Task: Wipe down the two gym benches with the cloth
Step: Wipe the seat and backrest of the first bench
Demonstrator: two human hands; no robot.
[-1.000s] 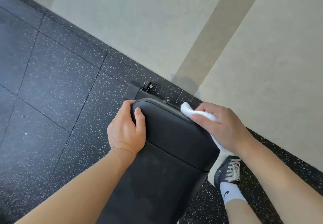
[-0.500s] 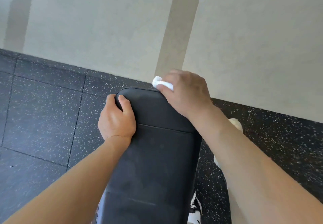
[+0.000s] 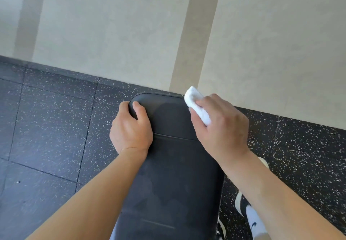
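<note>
Bright, even daylight falls on my arms. Soft vertical shadow bands cross the pale wall [image 3: 112, 33]. The black bench pad [image 3: 172, 165] shows a dull sheen. Focus is sharp; wide-angle bending at edges.

Bench pad [image 3: 174, 165]: matte black, uniform, no pattern; faint lighter smudges across the lower section. Cloth [image 3: 196, 106]: plain white, no print. Floor tiles [image 3: 48, 127]: black rubber with white and grey flecks all over, thin dark seams between tiles. Flecks look denser and brighter on the right side than on the left. Wall [image 3: 116, 30]: pale beige-grey, slightly mottled, crossed by two darker tan vertical bands, one far left, one centre-right. Shoe [image 3: 243, 205]: black upper, off-white sole edge. Sock [image 3: 254, 223]: white with one small dark logo mark. Second shoe's toe further up: off-white.
</note>
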